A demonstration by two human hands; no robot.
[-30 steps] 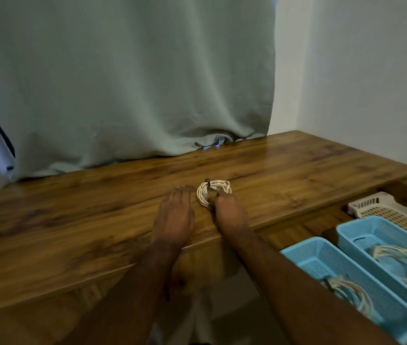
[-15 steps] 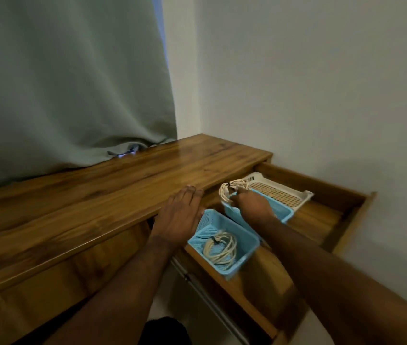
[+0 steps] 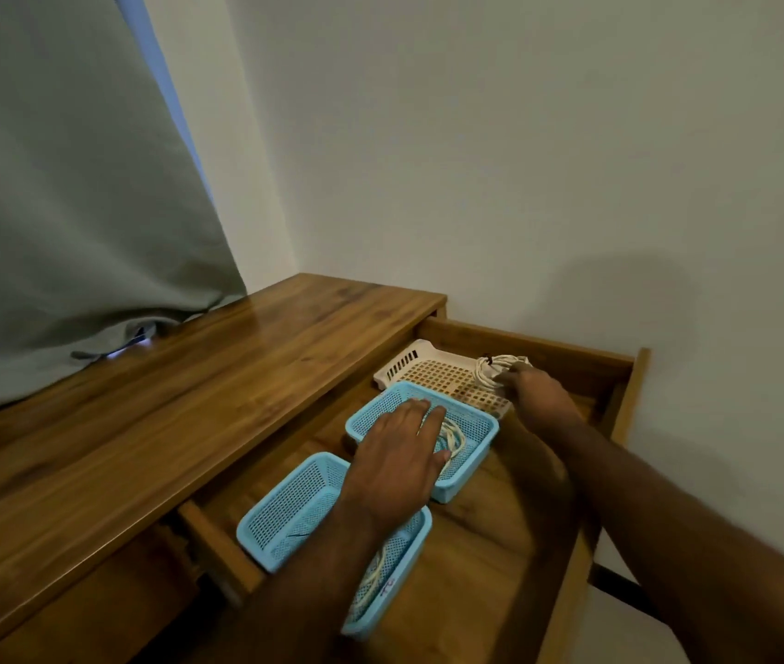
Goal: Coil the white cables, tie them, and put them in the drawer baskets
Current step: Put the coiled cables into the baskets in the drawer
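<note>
My right hand (image 3: pixel 536 393) grips a coiled white cable (image 3: pixel 495 367) tied with a dark tie, holding it over the far right end of the white basket (image 3: pixel 404 364). My left hand (image 3: pixel 404 452) hovers flat, fingers straight, over the middle blue basket (image 3: pixel 476 426), which holds another coiled cable (image 3: pixel 452 438). The near blue basket (image 3: pixel 284 510) holds a third coil (image 3: pixel 373 575), partly hidden by my left forearm. All three baskets sit in the open wooden drawer (image 3: pixel 615 400).
The wooden desk top (image 3: pixel 189 385) runs to the left of the drawer. A grey-green curtain (image 3: pixel 69 208) hangs onto its back edge. A white wall stands right behind the drawer. Bare drawer floor (image 3: pixel 476 543) lies to the right of the blue baskets.
My right hand lifted the tied coil off the desk and carried it right, past the blue baskets to the white basket. My left hand moved off the desk to above the middle blue basket.
</note>
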